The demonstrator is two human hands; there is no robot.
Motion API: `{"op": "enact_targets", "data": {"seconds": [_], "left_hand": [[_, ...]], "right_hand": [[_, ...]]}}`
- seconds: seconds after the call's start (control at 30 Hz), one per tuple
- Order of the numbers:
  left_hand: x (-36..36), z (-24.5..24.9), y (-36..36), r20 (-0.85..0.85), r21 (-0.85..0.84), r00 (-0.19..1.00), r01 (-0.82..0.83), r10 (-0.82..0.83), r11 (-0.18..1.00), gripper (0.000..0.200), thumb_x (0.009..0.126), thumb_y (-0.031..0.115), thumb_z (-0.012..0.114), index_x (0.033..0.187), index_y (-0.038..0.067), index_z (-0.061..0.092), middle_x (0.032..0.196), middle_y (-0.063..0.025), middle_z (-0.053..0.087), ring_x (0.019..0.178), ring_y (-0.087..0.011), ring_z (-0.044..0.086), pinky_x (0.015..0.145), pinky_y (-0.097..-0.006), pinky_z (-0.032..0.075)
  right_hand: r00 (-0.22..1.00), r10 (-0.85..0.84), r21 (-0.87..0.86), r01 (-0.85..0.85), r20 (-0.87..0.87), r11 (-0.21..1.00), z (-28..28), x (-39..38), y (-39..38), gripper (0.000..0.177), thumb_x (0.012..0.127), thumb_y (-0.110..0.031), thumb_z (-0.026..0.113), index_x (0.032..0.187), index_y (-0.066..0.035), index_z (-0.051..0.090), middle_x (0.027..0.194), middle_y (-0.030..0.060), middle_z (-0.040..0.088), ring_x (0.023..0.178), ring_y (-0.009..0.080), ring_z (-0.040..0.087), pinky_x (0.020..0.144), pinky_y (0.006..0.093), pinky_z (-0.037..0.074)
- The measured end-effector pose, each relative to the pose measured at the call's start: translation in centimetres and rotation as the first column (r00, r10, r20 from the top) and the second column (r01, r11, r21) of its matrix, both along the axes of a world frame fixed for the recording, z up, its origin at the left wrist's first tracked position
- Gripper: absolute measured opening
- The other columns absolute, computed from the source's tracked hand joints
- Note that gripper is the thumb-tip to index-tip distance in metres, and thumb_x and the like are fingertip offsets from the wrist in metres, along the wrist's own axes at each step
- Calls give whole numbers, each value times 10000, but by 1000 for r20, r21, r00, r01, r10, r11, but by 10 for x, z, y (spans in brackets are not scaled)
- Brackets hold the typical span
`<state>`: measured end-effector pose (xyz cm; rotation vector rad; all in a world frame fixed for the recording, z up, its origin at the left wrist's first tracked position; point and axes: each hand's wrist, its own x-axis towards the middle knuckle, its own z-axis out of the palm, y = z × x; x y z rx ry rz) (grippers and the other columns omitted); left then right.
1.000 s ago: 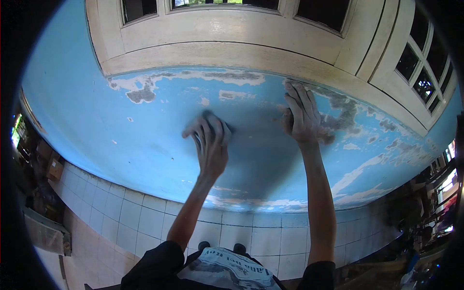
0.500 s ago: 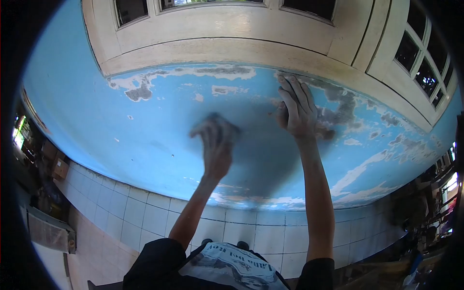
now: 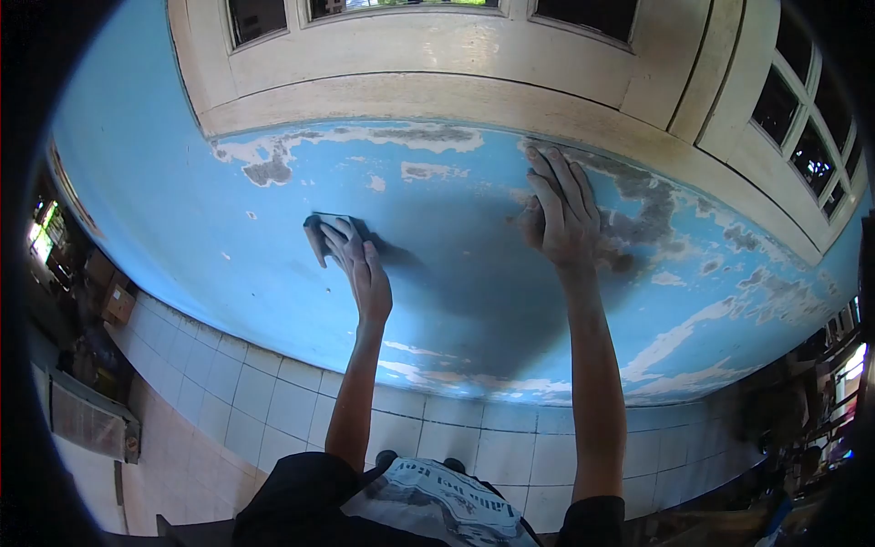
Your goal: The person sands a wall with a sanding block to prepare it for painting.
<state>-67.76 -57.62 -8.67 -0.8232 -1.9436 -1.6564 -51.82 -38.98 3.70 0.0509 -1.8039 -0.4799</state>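
Note:
A blue wall (image 3: pixel 456 310) with grey and white patches of worn paint lies in front of me. My left hand (image 3: pixel 362 273) presses a dark, folded sheet (image 3: pixel 314 239), like sandpaper, against it, with the sheet under the fingertips. Further right, my right hand (image 3: pixel 567 211) rests on the wall beside a grey worn patch (image 3: pixel 645 196), just below the window frame. Its fingers are stretched upward, and nothing shows in it.
Above the blue wall is a cream wooden window frame (image 3: pixel 437 96) with glass panes. White floor tiles (image 3: pixel 264 392) run along the foot of the wall. A cardboard box (image 3: pixel 119 303) and a grey case-like object (image 3: pixel 91 415) stand at the left.
My left hand has moved to the left across the wall with the dark sheet, and is now sharp instead of blurred. My right hand has stayed in place.

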Motion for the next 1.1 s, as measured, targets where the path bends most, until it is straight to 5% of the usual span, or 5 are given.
{"op": "enact_targets", "data": {"seconds": [0.17,0.43,0.7,0.83,1.1], "left_hand": [[54,5,25,-405,-604,895,-107,-189,790,487,972,153,356,1419,5,232,1470,-314,96,1361,-492,63,1090,-565,87],[-11,-5,-4,53,205,997,46,-58,978,515,985,184,351,1436,-4,190,1496,-279,-27,1388,-424,-26,1113,-488,52],[59,38,1,-343,-679,844,80,-412,730,510,963,263,406,1447,184,265,1526,-164,60,1391,-406,35,1108,-558,87],[29,47,-25,-395,-784,718,61,-574,617,474,893,196,523,1355,252,434,1493,-84,245,1379,-370,164,1106,-564,169],[-29,45,-57,-614,-615,523,153,-591,774,220,703,130,638,906,207,667,1159,52,548,1206,-133,465,1113,-427,299]], "right_hand": [[1000,30,8,-30,-5,1000,3,1,2,228,783,-133,491,983,-58,568,1193,68,609,1166,256,528,977,412,443],[997,78,-3,-78,11,997,4,3,-1,225,787,-159,526,980,-51,568,1197,86,604,1156,280,536,960,424,446],[993,90,-139,-79,76,987,0,11,-18,302,769,-113,568,1056,-20,555,1261,114,556,1191,316,496,1008,459,378],[940,340,-397,-312,0,863,-37,4,-54,375,752,-110,607,1117,-40,554,1281,125,539,1204,322,486,1017,474,365],[900,261,-386,-115,350,915,-76,-25,-122,392,736,-164,689,1112,-109,590,1291,117,528,1220,307,472,1006,473,382]]}}
